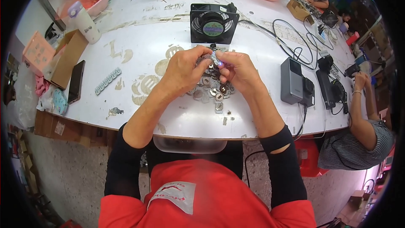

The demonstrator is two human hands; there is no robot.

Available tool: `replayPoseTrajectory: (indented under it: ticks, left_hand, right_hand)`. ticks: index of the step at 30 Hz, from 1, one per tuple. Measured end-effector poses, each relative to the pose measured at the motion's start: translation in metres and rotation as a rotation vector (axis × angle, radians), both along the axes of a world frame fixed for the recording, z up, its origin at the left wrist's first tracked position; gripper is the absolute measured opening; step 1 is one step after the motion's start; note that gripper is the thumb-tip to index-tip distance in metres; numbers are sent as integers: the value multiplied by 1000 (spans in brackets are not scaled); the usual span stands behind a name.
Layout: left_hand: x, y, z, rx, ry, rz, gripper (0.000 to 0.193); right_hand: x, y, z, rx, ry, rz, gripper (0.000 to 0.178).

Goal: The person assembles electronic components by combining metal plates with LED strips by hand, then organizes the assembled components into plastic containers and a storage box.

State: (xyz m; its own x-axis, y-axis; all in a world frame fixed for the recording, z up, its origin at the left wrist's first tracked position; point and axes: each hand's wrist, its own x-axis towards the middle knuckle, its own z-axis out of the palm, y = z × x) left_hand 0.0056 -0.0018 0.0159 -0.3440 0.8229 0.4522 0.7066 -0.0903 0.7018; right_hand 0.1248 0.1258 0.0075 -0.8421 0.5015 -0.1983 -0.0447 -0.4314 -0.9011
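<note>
My left hand [184, 68] and my right hand [239, 68] meet above the middle of the table, fingers bent inward. Between their fingertips is a small pale circuit board [216, 60] with a blue-violet light glowing on it. My right thumb and fingers pinch it; the left fingertips close on its left side, partly hidden. Beneath the hands lies a loose pile of small round circuit boards [219, 97], some with silvery discs. A black square fan [213, 24] stands just beyond my fingertips.
A grey power pack [291, 80] and black adapters [325, 88] with cables [291, 38] lie at right. At left are a strip of small boards [108, 81], a phone [76, 82], a cardboard box [67, 59] and a bottle [84, 23]. Co-workers sit at right; one's hands [360, 80] are near.
</note>
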Motion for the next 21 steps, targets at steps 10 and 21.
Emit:
replayPoseTrajectory:
  ticks: [10, 21]
  left_hand:
    - [2, 2, -7, -29, 88, 97, 19]
    - [1, 4, -9, -33, -197, 86, 25]
  right_hand:
    - [-9, -18, -3, 339, -28, -217, 27]
    - [-9, -14, -6, 695, 36, -449, 25]
